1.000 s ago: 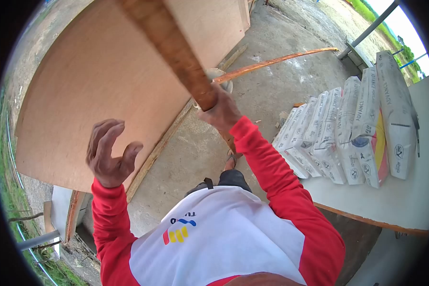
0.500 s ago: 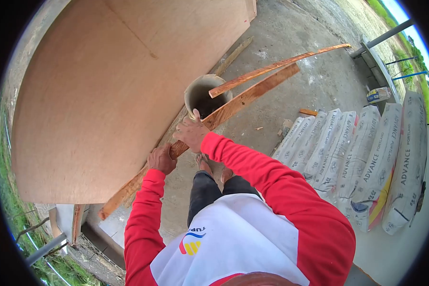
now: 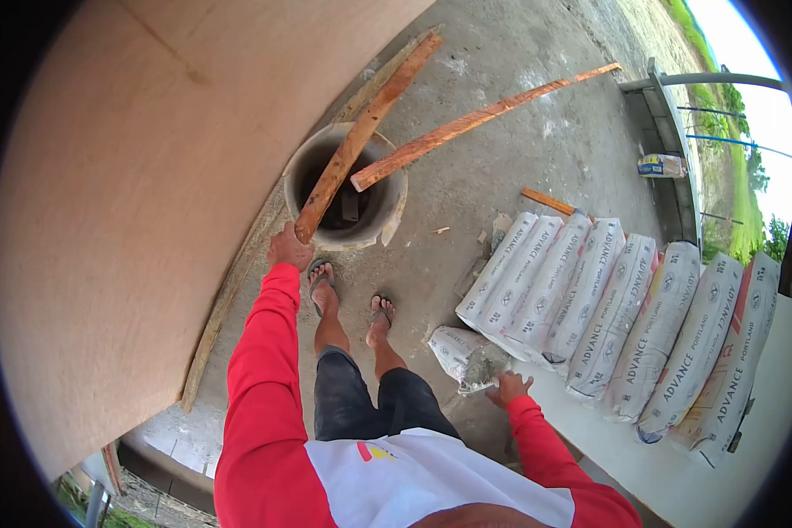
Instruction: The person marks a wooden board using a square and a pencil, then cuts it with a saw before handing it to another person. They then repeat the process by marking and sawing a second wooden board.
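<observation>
My left hand (image 3: 290, 247) is closed around the near end of a reddish wooden plank (image 3: 365, 132). The plank slants up and away across the mouth of a round grey concrete pipe (image 3: 397, 198). A second, thinner wooden strip (image 3: 484, 116) rests its near end over the pipe's opening and reaches toward the far right. Down at the right, my right hand (image 3: 509, 388) hangs with its fingers apart and nothing in it. It is nearest to a torn, partly opened bag (image 3: 456, 350) with grey powder spilling out.
A large plywood sheet (image 3: 132, 202) fills the left side, with a wooden edge strip (image 3: 224, 321) along it. On the right lies a row of cement bags (image 3: 612, 326) marked ADVANCE PORTLAND. My sandalled feet (image 3: 323, 278) stand on the concrete floor. A low block wall (image 3: 669, 150) rises farther back.
My right hand has let go of the plank and moved down to the right. The plank has swung to a steeper angle over the pipe, still in my left hand. The view has shifted.
</observation>
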